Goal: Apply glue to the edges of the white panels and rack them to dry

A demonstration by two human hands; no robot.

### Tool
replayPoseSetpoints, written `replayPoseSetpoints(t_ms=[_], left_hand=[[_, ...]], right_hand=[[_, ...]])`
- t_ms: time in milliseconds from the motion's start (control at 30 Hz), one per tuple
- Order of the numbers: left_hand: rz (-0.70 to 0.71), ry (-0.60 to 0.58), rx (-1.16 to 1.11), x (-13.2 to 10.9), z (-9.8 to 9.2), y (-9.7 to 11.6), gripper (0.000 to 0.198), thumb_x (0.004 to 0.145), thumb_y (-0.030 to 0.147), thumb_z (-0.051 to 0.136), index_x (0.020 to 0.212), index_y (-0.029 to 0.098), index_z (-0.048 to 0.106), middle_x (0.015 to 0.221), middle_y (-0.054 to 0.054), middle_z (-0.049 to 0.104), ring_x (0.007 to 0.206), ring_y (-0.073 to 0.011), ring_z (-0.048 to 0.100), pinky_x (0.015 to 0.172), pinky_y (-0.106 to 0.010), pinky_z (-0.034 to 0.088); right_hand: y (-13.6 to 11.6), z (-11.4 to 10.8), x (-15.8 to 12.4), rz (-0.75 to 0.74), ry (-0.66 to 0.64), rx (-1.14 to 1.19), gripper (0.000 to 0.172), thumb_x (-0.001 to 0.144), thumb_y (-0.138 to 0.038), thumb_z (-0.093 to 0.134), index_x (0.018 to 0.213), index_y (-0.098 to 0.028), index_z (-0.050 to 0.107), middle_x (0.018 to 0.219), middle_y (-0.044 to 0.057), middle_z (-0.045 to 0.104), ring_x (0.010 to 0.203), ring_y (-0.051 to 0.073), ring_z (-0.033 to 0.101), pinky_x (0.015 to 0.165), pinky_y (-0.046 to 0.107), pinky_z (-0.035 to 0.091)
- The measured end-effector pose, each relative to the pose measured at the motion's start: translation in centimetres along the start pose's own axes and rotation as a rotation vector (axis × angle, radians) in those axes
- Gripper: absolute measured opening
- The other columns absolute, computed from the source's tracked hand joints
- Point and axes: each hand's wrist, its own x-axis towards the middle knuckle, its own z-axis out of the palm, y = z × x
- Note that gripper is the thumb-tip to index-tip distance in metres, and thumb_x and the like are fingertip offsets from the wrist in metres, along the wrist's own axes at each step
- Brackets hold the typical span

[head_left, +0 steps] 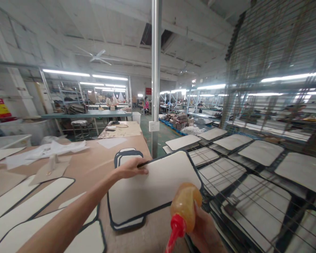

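My left hand point(133, 168) grips the far edge of a cream panel point(152, 189) with rounded corners and a dark border, its thumb on the pale face. The panel is tilted above the brown work table. In my right hand point(206, 228) is a squeeze bottle point(185, 203) of amber liquid, its red nozzle point(175, 232) pointing down toward me. The bottle overlaps the panel's near right corner in view; whether they touch I cannot tell. Beneath and behind the held panel, a small stack of similar dark-edged pieces point(129, 154) shows in part.
More dark-edged panels point(46, 200) lie across the brown table point(92, 158) at left, beside white sheets point(46, 153). At right, wire racks point(231, 182) carry several cream panels. A metal post point(155, 88) with a socket rises ahead. Other people work far back.
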Motion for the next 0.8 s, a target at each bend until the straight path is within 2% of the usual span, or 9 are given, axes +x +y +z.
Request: replayPoseSetpoints(t_ms=[100, 167, 233, 300, 400, 500, 567, 667, 800], left_hand=[[-0.045, -0.073, -0.1, -1.5, -0.1, -1.7, 0.004, 0.062, 0.017, 0.073, 0.064, 0.016, 0.07, 0.058, 0.002, 0.061, 0.055, -0.0135, 0.052, 0.05, -0.018, 0.038], [-0.115, -0.062, -0.232, -3.5, -0.3, -2.7, 0.016, 0.067, 0.024, 0.072, 0.079, 0.014, 0.073, 0.071, -0.002, 0.068, 0.064, -0.0168, 0.059, 0.056, -0.02, 0.043], [-0.189, -0.011, -0.35, -5.6, -0.7, -3.7, 0.032, 0.068, 0.027, 0.073, 0.097, 0.014, 0.072, 0.084, -0.005, 0.071, 0.075, -0.0214, 0.063, 0.064, -0.024, 0.048], [-0.243, 0.039, -0.431, -7.4, -1.3, -4.4, 0.045, 0.067, 0.027, 0.074, 0.111, 0.018, 0.067, 0.094, -0.007, 0.072, 0.082, -0.0238, 0.065, 0.071, -0.027, 0.05], [-0.303, 0.03, -0.488, -9.2, -2.4, -5.0, 0.05, 0.068, 0.025, 0.074, 0.116, 0.021, 0.065, 0.099, -0.006, 0.072, 0.084, -0.0249, 0.066, 0.074, -0.029, 0.051], [-0.329, -0.054, -0.471, -10.2, -3.4, -4.7, 0.046, 0.071, 0.026, 0.072, 0.116, 0.022, 0.066, 0.103, -0.006, 0.072, 0.091, -0.0268, 0.065, 0.078, -0.03, 0.051], [-0.312, -0.101, -0.419, -10.6, -4.2, -4.2, 0.044, 0.073, 0.026, 0.068, 0.118, 0.022, 0.065, 0.108, -0.005, 0.07, 0.098, -0.0279, 0.063, 0.085, -0.031, 0.048], [-0.292, -0.14, -0.336, -11.0, -5.1, -3.2, 0.042, 0.074, 0.027, 0.067, 0.116, 0.023, 0.066, 0.111, -0.004, 0.069, 0.103, -0.0297, 0.06, 0.089, -0.032, 0.046], [-0.323, -0.192, -0.324, -11.1, -5.7, -1.9, 0.042, 0.069, 0.027, 0.069, 0.111, 0.022, 0.07, 0.106, -0.004, 0.071, 0.101, -0.0325, 0.061, 0.089, -0.037, 0.046]], right_hand=[[-0.1, -0.4, -0.6, 0.113, -0.002, 0.081, 0.035, 0.067, -0.049, 0.075, 0.085, -0.02, 0.073, 0.089, 0.009, 0.072, 0.082, 0.025, 0.068, 0.082, 0.043, 0.052], [-0.5, -1.0, -1.0, 0.131, 0.054, 0.113, 0.037, 0.067, -0.051, 0.074, 0.087, -0.019, 0.072, 0.093, 0.01, 0.071, 0.088, 0.027, 0.067, 0.083, 0.042, 0.052], [-1.5, -1.5, -1.1, 0.057, 0.17, 0.112, 0.038, 0.066, -0.051, 0.074, 0.088, -0.02, 0.072, 0.092, 0.011, 0.071, 0.089, 0.028, 0.066, 0.082, 0.044, 0.052], [-3.2, -1.4, -0.4, -0.088, 0.317, 0.068, 0.037, 0.062, -0.049, 0.077, 0.086, -0.022, 0.072, 0.087, 0.009, 0.072, 0.085, 0.028, 0.067, 0.084, 0.047, 0.05], [-6.4, -0.6, 1.5, -0.304, 0.427, -0.038, 0.039, 0.057, -0.045, 0.08, 0.09, -0.025, 0.07, 0.091, 0.006, 0.071, 0.089, 0.025, 0.064, 0.097, 0.048, 0.041], [-8.8, 0.4, 3.6, -0.453, 0.393, -0.142, 0.045, 0.054, -0.042, 0.082, 0.093, -0.025, 0.069, 0.099, 0.006, 0.069, 0.098, 0.027, 0.061, 0.102, 0.052, 0.034], [-9.6, 0.7, 4.4, -0.504, 0.342, -0.223, 0.046, 0.054, -0.04, 0.082, 0.096, -0.025, 0.068, 0.101, 0.007, 0.068, 0.099, 0.029, 0.06, 0.099, 0.055, 0.036], [-10.2, 1.1, 4.8, -0.516, 0.279, -0.304, 0.049, 0.055, -0.038, 0.081, 0.1, -0.026, 0.066, 0.1, 0.007, 0.069, 0.093, 0.029, 0.062, 0.092, 0.055, 0.043], [-10.6, 1.5, 4.9, -0.456, 0.198, -0.333, 0.056, 0.051, -0.035, 0.083, 0.103, -0.025, 0.065, 0.094, 0.007, 0.07, 0.085, 0.028, 0.065, 0.086, 0.051, 0.048]])
